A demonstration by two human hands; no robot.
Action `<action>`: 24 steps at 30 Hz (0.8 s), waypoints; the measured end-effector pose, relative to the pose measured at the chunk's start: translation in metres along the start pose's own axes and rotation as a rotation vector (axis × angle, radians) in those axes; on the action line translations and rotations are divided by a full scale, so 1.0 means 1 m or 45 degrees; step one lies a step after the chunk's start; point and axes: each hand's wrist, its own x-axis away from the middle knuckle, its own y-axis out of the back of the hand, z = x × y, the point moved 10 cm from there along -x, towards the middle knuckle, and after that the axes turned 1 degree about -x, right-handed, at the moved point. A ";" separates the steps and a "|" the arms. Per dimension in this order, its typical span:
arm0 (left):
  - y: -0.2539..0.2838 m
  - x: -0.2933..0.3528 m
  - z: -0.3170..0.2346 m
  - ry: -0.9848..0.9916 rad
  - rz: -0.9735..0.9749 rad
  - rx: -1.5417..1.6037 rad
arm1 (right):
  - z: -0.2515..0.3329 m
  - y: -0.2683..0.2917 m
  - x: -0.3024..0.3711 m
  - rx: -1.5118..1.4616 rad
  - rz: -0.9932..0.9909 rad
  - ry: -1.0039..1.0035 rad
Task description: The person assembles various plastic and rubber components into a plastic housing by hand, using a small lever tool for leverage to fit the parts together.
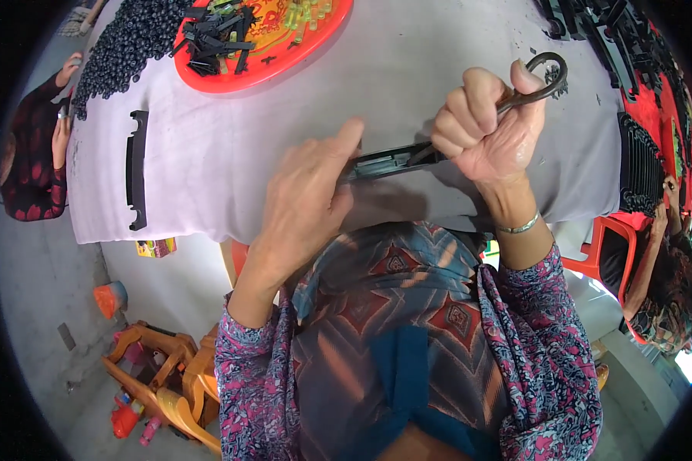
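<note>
My left hand (pixel 304 192) grips the left end of a long, narrow black plastic part (pixel 388 163) above the front of the table; its fingers hide that end. A clear, greenish insert (pixel 384 166) sits in the channel of the part. My right hand (pixel 488 131) is wrapped round a dark metal tool with a looped handle (pixel 550 81), the loop rising past the thumb. The tool's dark, narrow end meets the right end of the part; whether it is inside the channel I cannot tell. On the left lies a black plastic bracket (pixel 137 170) with notched ends.
A red tray (pixel 246 83) holds black strips (pixel 215 46) and yellow-green clear pieces (pixel 307 11). Small black round pieces (pixel 131 46) are heaped far left. Black parts (pixel 640 165) are stacked at the right edge. People sit on both sides, near a red chair (pixel 611 250).
</note>
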 end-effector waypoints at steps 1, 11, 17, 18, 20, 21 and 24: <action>-0.001 -0.001 -0.002 -0.025 0.005 -0.014 | -0.002 -0.001 0.000 0.052 0.006 0.008; 0.002 0.004 -0.014 -0.100 -0.092 -0.159 | -0.007 0.002 0.001 0.141 -0.040 0.030; -0.009 0.000 -0.025 -0.218 -0.103 -0.189 | -0.011 0.003 0.000 0.095 -0.001 0.011; -0.012 -0.001 -0.024 -0.199 -0.083 -0.176 | -0.012 0.003 0.000 0.095 -0.008 0.006; -0.015 -0.001 -0.023 -0.180 -0.058 -0.164 | -0.013 0.003 0.000 0.097 -0.019 0.003; -0.018 -0.001 -0.022 -0.160 -0.034 -0.155 | -0.013 0.004 0.000 0.092 -0.021 0.002; -0.018 -0.001 -0.020 -0.150 -0.067 -0.143 | -0.014 0.004 0.001 0.084 -0.029 -0.006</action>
